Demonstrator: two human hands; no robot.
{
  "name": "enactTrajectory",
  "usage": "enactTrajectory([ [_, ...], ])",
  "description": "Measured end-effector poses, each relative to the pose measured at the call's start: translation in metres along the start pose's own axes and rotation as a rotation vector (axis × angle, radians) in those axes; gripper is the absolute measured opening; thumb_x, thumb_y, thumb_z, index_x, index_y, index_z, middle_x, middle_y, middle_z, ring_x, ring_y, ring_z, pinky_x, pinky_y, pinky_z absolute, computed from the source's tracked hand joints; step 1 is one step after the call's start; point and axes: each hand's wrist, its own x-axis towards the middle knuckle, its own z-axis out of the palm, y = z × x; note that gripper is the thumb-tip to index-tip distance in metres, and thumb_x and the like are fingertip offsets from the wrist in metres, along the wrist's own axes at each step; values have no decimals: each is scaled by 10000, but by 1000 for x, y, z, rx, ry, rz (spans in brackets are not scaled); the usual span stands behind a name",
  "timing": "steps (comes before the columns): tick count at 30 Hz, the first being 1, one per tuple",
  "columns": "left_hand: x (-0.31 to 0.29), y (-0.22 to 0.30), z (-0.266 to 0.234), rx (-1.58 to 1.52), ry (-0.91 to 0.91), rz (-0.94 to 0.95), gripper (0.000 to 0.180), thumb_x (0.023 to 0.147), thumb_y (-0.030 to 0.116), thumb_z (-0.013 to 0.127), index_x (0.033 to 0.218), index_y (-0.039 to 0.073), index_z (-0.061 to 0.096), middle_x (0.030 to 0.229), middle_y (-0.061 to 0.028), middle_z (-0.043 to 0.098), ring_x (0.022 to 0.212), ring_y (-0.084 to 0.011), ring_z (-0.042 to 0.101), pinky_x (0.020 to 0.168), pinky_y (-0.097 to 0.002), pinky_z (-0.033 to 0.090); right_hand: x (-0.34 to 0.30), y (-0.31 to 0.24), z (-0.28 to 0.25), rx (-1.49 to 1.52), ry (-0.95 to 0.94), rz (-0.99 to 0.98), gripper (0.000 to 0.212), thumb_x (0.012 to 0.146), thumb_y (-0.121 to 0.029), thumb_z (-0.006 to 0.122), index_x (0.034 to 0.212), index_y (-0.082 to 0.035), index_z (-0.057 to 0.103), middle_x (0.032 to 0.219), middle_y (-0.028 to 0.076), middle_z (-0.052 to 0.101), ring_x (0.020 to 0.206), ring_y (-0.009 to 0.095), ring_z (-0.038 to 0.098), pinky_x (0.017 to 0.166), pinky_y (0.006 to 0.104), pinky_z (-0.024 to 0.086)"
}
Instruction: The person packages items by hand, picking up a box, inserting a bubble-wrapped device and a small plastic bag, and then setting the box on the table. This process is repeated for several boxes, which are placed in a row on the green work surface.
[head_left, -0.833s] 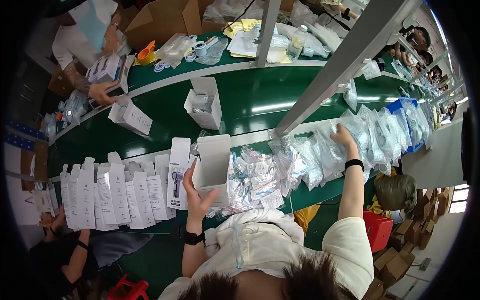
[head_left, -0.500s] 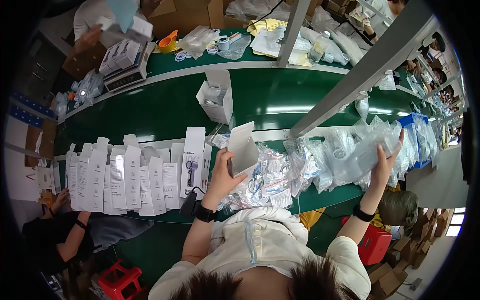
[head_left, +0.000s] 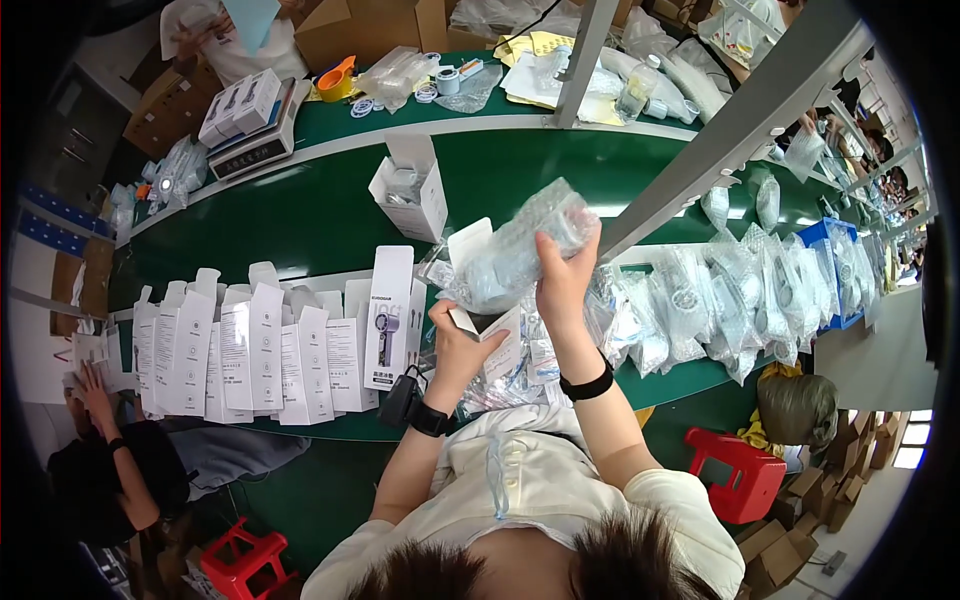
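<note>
Green table [head_left: 660,384], bubble-wrapped item [head_left: 515,255] over carton [head_left: 503,343]

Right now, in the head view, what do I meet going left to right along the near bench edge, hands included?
White boxes, left hand, right hand, bubble packs, blue bin. The held pack and held box overlap the hands, so I leave them out.

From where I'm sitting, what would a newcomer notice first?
Probably the bubble-wrapped bundle, held mid-picture by the right hand at the open white box in the left hand. Next, the row of upright white boxes at left, then the red stool at lower right.
</note>
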Motion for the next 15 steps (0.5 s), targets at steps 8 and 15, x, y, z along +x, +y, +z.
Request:
enactTrajectory([
  [8,8,8,-29,-42,-188,307,774,548,128,813,1057,68,233,1170,-234,389,1051,-344,469,839,-391,406,12,-25,-5,-813,-949,-608,339,699,-157,682,1017,-86,589,1161,104,480,1075,295,448,917,388,353],
  [15,-3,-34,-24,-284,-102,348,649,595,85,779,985,83,260,1240,-261,349,1067,-327,468,859,-389,392,10,49,-98,-1154,-635,72,285,663,-133,689,938,-83,630,1126,103,518,1072,279,462,879,378,388],
])
